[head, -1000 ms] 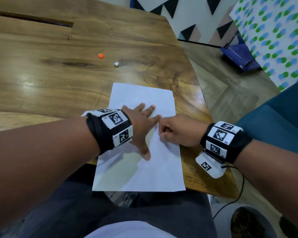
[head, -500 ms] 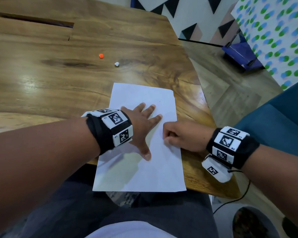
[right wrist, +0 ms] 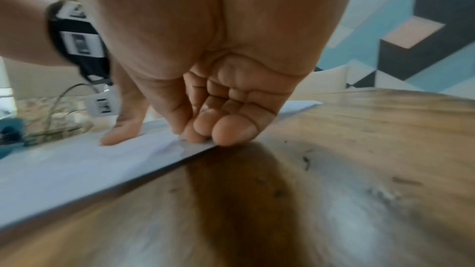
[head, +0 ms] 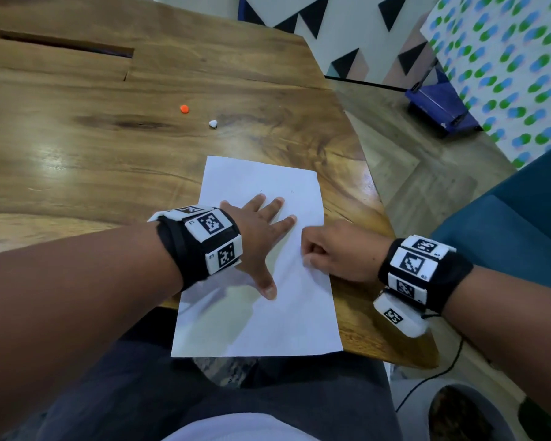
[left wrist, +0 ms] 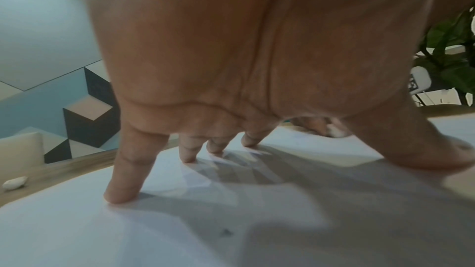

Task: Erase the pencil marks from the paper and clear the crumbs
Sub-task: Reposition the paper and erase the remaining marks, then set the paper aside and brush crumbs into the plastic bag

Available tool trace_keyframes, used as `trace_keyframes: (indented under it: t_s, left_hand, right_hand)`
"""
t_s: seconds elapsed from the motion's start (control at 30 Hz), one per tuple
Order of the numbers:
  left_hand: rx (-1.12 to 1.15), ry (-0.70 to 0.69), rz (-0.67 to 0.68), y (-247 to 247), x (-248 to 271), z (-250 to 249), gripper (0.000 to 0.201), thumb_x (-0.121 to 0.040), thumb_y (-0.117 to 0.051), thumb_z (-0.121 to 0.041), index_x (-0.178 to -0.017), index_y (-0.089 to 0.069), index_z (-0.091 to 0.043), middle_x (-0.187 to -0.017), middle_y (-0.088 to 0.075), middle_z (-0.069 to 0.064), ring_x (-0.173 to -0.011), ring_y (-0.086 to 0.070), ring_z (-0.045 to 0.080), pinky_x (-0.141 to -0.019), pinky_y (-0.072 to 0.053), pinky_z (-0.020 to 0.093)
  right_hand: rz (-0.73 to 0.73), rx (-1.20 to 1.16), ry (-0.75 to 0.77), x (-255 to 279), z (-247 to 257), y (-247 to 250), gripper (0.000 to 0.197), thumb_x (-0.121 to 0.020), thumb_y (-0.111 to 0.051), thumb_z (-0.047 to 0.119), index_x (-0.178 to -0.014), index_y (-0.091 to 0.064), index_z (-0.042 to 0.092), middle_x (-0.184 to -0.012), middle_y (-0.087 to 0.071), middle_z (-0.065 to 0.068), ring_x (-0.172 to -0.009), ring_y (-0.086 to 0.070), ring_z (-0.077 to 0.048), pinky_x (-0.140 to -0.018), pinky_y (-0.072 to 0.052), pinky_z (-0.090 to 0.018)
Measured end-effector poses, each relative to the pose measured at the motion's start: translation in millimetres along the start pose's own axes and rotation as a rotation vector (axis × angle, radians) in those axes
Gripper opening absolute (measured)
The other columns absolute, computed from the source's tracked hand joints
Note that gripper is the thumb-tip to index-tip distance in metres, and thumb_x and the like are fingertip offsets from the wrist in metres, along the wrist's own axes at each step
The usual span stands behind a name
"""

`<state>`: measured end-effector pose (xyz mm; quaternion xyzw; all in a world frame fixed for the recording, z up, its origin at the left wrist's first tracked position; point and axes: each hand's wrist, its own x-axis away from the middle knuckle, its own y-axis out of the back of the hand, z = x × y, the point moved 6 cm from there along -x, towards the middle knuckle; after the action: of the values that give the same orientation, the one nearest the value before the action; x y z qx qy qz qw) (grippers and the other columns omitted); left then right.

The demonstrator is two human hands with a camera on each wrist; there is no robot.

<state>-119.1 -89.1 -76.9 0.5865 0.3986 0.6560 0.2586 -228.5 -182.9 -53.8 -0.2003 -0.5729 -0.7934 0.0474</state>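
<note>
paper: one white sheet (head: pixel 255 316) on the table (head: pixel 77 160), near edge hanging just over the table's front edge
marks: a few faint specks near the sheet's far end (head: pixel 291 191); one small dark smudge under the left palm (left wrist: pixel 225 231)
bits on table: two, well beyond the sheet; one orange (head: pixel 184 108), one white (head: pixel 213 123), near each other
hands: two, both on the sheet, each wrist in a black band with white tags
left hand (head: pixel 261 240): flat and wide, fingers (left wrist: pixel 123 180) spread and straight, tips and thumb pressing the sheet down
right hand (head: pixel 337 253): fingers curled tight into the palm, tips down at the sheet's right edge, just beside the left index tip; something small and whitish shows at its fingertips (left wrist: pixel 335 131), cannot tell what
right fingertips (right wrist: pixel 231 131): touching the paper edge where it meets the table
</note>
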Motion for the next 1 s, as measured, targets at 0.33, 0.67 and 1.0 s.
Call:
trace_keyframes:
  t_s: [0.33, 0.67, 1.0]
  left_hand:
    - [0.025, -0.012, -0.012, -0.7, 1.2, 0.7, 0.143, -0.060, -0.075, -0.082, -0.158, 0.019, -0.037, -0.167, 0.029, -0.004, -0.155, 0.022, 0.026, -0.116, -0.018, 0.070]
    - [0.101, -0.025, -0.295, -0.9, 28.1, 22.3, 0.094, -0.083, -0.045, -0.083, -0.160, -0.018, -0.037, -0.172, 0.002, -0.005, -0.157, -0.002, 0.027, -0.121, -0.016, 0.062]
    - [0.344, 0.471, -0.248, -2.7, 46.1, 117.2, 0.049, -0.096, -0.051, -0.060, -0.114, -0.064, -0.017, -0.133, -0.040, 0.016, -0.130, -0.037, 0.040, -0.105, -0.041, 0.053]
  right_hand:
    - [0.065, 0.058, 0.014, 10.8, 22.7, -12.6, 0.011, -0.094, -0.055, 0.038, -0.095, -0.056, 0.027, -0.081, -0.062, 0.011, -0.075, -0.058, -0.011, -0.065, -0.049, -0.030]
    - [-0.347, -0.450, -0.425, 3.5, -59.3, 40.5, 0.004, -0.086, -0.059, 0.019, -0.084, -0.056, 0.018, -0.077, -0.072, -0.004, -0.066, -0.073, -0.023, -0.064, -0.062, -0.043]
    - [-0.200, -0.419, -0.549, -4.7, -39.4, 16.9, 0.024, -0.096, -0.040, 0.022, -0.098, -0.061, 0.009, -0.083, -0.069, -0.011, -0.061, -0.066, -0.020, -0.056, -0.057, -0.030]
